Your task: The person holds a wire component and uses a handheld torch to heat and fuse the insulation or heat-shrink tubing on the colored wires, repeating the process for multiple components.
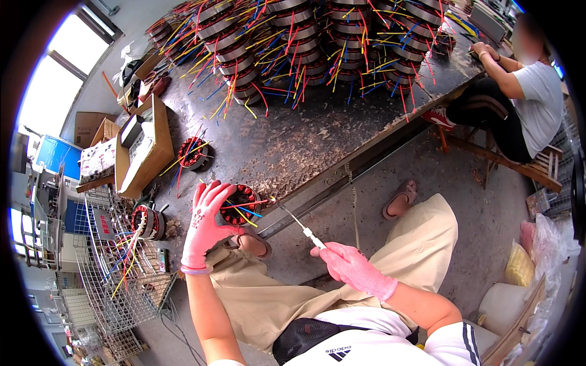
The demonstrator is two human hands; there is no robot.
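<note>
My left hand, in a pink glove, grips the side of a motor stator at the table's near edge, thumb below and fingers above. Red windings line the ring, and red, yellow and blue wires stick out of it. My right hand, also gloved in pink, is closed round a white-handled tool with a thin metal shaft. Its tip lies by the end of a red wire; whether they touch I cannot tell. Another stator rests on the table beyond my left hand, and one with pale bound windings sits left of it.
Tall stacks of wired stators line the far side of the worn dark table. An open cardboard box stands at the left, above a wire rack. A person sits at the far right. A coiled cord hangs below the table edge.
</note>
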